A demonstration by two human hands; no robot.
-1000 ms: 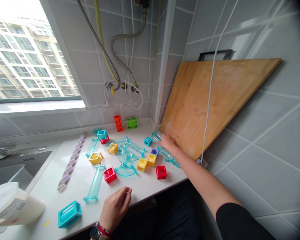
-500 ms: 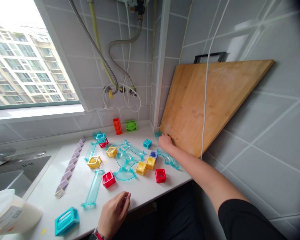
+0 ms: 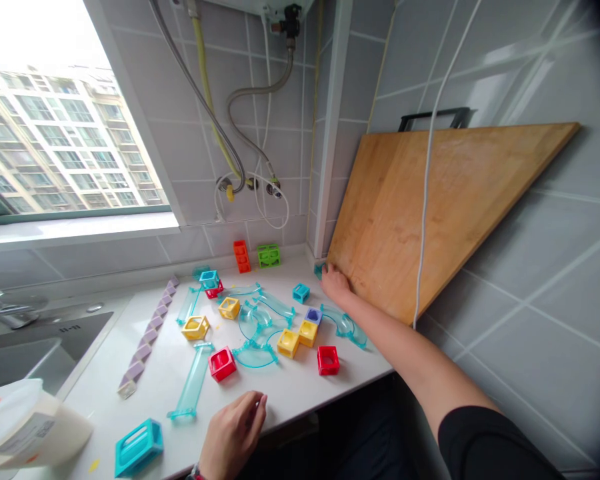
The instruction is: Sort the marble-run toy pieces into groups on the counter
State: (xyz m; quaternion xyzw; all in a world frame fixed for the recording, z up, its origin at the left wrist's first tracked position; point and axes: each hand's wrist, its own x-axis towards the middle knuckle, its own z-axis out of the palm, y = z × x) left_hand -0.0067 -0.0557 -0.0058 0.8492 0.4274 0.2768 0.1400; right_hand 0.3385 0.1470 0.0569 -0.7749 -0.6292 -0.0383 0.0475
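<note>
1. One right hand (image 3: 334,283): grip at a translucent teal piece (image 3: 319,271) in the counter's (image 3: 293,380) back corner, beside the wooden board (image 3: 410,207); fingertips hidden, cannot tell whether they pinch.
2. Teal piece: probably light, stiff, slick plastic; best held by its side edges.
3. One left hand (image 3: 235,430): fingers curled together, nothing visible held, near counter edge.
4. Nearby: small teal block (image 3: 301,293), curved teal track (image 3: 346,324).

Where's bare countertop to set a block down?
White countertop is bare between the lilac diamond strip and the nearest straight teal track, and between the left hand and the rightmost red cube. Crowded: the middle, where curved teal tracks lie among yellow cubes.
</note>
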